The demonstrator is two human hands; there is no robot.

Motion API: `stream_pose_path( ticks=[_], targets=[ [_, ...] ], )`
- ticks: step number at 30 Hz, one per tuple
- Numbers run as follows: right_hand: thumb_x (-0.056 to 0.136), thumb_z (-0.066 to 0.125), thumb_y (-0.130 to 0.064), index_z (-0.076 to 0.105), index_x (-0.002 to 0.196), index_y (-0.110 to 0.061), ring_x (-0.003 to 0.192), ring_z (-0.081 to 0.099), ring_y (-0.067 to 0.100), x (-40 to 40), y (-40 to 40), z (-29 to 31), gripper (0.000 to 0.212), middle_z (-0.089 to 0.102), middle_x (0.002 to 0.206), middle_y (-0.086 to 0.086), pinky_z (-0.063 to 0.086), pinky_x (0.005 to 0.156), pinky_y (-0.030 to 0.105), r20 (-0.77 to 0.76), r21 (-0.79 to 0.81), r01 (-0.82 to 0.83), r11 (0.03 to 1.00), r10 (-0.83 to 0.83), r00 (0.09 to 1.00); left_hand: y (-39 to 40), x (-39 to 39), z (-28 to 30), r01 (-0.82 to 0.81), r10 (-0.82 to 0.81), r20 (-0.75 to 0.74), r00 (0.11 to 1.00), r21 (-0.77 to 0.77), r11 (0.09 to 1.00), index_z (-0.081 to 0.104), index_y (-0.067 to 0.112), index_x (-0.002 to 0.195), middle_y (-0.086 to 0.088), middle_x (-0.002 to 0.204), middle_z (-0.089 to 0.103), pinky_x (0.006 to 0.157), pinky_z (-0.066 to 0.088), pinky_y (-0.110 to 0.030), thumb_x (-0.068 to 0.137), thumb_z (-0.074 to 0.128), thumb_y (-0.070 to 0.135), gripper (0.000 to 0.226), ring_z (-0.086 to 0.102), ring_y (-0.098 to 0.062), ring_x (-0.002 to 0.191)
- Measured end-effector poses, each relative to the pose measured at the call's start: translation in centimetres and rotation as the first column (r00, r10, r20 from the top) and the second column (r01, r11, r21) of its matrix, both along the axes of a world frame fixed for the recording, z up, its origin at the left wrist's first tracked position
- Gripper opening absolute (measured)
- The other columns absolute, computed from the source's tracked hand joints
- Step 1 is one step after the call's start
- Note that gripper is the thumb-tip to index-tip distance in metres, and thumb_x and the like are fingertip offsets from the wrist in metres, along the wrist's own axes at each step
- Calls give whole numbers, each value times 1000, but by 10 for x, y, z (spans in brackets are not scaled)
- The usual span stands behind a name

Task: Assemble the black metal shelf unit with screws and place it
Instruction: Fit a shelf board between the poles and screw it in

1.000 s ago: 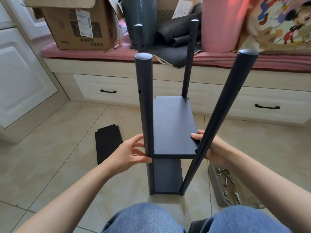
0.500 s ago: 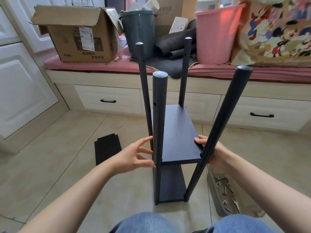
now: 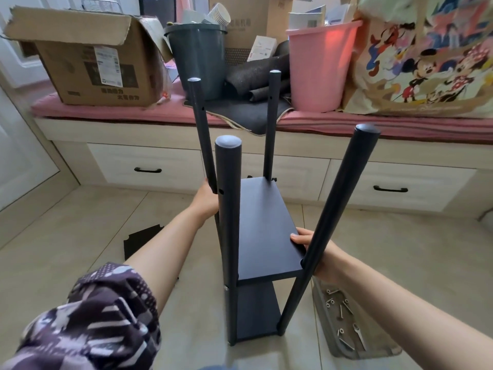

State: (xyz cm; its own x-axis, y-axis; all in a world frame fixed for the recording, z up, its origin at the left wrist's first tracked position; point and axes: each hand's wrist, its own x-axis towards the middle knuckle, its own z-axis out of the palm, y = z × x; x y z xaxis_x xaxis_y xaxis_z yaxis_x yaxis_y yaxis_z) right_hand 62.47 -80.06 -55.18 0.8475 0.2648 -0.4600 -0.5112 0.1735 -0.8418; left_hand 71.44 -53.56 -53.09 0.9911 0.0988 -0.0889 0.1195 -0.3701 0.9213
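Left hand [image 3: 205, 198] wraps the far-left post of the black shelf unit [image 3: 264, 231] standing on the floor tiles, while the right hand [image 3: 317, 252] grips its near-right post, thumb on the middle board. It looks stiff, light and top-wobbly, best held low on the posts; the cardboard box [image 3: 88, 62] behind it carries an unreadable label.

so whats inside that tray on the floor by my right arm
The tray holds loose screws and a small wrench. Its near corner is hidden under the right forearm.

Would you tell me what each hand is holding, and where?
Left hand grips the shelf unit's far-left post; right hand holds the upper shelf board at its near-right corner.
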Motion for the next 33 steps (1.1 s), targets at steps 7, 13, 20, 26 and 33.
stream_pose_path(
  ticks=[7,13,20,26,33],
  targets=[
    [96,55,-10,60,127,-6,92,69,28,2,-1,0,32,70,114,15,56,81,38,15,3,-33,999,33,999,-1,14,-18,-1,-5,153,988,37,999,41,46,101,26,95,45,57,41,0,86,70,31,36,53,19,78],
    [97,55,-13,61,128,-9,98,67,29,-1,-1,1,32,69,118,14,53,87,40,32,-13,-73,997,74,997,16,27,-42,171,-187,-64,980,-203,964,54,67,53,36,56,56,72,50,-37,70,71,28,46,54,-18,83],
    [99,54,-13,56,131,-3,98,54,34,-4,9,-1,34,61,115,24,38,84,44,25,-86,11,996,-9,1000,39,37,-44,64,-116,-235,965,-219,974,41,38,145,9,132,57,99,53,-51,46,88,55,111,63,-26,116],
    [99,54,-13,54,132,1,98,53,32,-5,8,0,35,59,112,18,38,83,43,13,-71,29,997,-28,1000,27,33,-48,-17,-12,-222,975,-130,991,31,36,155,3,143,52,102,51,-51,53,75,58,113,59,-24,120],
    [99,55,-14,54,132,3,100,56,33,-10,11,4,37,61,118,20,40,86,43,-5,-74,72,995,-72,997,16,-49,-28,190,-193,-45,980,-67,979,39,43,148,37,135,41,95,51,-32,81,73,47,76,55,-1,113]
  ],
)
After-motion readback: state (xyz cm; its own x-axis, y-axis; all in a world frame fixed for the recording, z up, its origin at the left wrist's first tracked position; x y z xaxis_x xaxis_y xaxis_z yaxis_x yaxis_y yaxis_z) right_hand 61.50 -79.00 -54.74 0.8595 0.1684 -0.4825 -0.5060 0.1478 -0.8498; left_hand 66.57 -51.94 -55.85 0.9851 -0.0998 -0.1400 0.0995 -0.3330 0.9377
